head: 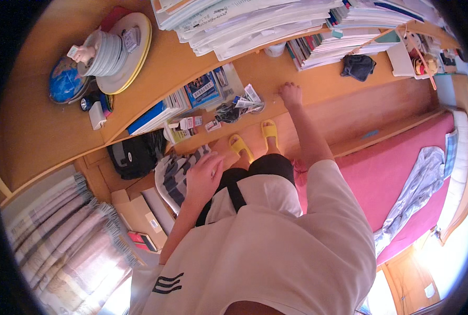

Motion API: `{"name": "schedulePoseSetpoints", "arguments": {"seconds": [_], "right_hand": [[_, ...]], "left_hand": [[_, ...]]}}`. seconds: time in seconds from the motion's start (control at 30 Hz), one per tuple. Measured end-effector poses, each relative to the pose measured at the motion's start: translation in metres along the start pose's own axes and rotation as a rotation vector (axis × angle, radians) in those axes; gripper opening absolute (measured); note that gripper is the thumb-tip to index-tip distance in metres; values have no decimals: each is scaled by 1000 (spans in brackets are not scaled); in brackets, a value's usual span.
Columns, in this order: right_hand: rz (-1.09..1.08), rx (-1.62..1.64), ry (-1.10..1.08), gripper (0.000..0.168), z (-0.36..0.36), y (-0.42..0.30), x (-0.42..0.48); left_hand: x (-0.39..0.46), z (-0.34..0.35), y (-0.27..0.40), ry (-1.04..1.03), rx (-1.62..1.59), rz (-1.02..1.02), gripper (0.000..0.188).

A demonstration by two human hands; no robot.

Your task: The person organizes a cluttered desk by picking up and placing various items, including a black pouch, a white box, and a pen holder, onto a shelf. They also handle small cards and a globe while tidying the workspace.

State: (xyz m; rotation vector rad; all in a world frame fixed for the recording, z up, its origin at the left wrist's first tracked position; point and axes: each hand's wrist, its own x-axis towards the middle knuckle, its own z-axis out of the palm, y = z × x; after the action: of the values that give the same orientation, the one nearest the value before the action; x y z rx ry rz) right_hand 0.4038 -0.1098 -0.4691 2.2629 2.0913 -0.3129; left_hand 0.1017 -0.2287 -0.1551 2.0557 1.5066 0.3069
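My right hand [291, 94] reaches out over the wooden desk [273, 73], its fingers curled downward. Whether anything is under those fingers is hidden. Left of it stands a clear cup [258, 107] holding folded papers or packets, beside a crumpled dark plastic bag [227, 113]. My left hand [205, 173] hangs bent in front of my body, fingers loosely curved, its palm out of sight. Behind it in the view is a striped grey and white cloth [175, 173], apparently over a chair. Small boxes [190, 123] and a card-like packet [213, 125] lie at the desk's near edge.
An upper shelf [161, 75] carries stacked plates [118, 55], a globe [66, 80] and piled papers [242, 23]. A dark folded cloth [358, 67] lies on the desk. A black bag [133, 157] and a cardboard box [139, 212] stand left; a pink-covered bed [375, 177] is right.
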Motion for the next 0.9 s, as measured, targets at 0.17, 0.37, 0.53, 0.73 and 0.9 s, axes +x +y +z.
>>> {"name": "schedulePoseSetpoints", "arguments": {"seconds": [0.17, 0.37, 0.53, 0.73, 0.9], "right_hand": [[34, 2, -38, 19, -18, 0, 1], [69, 163, -189, 22, -14, -1, -1], [172, 196, -60, 26, 17, -4, -10], [316, 379, -146, 26, -37, -25, -36], [114, 467, 21, 23, 5, -23, -48]], "left_hand": [[7, 3, 0, -54, 17, 55, 15], [9, 7, -1, -98, 41, 57, 19], [16, 6, 2, -126, 50, 47, 19], [17, 5, -1, -133, 67, 12, 18], [19, 4, 1, -119, 66, 45, 16]]}}
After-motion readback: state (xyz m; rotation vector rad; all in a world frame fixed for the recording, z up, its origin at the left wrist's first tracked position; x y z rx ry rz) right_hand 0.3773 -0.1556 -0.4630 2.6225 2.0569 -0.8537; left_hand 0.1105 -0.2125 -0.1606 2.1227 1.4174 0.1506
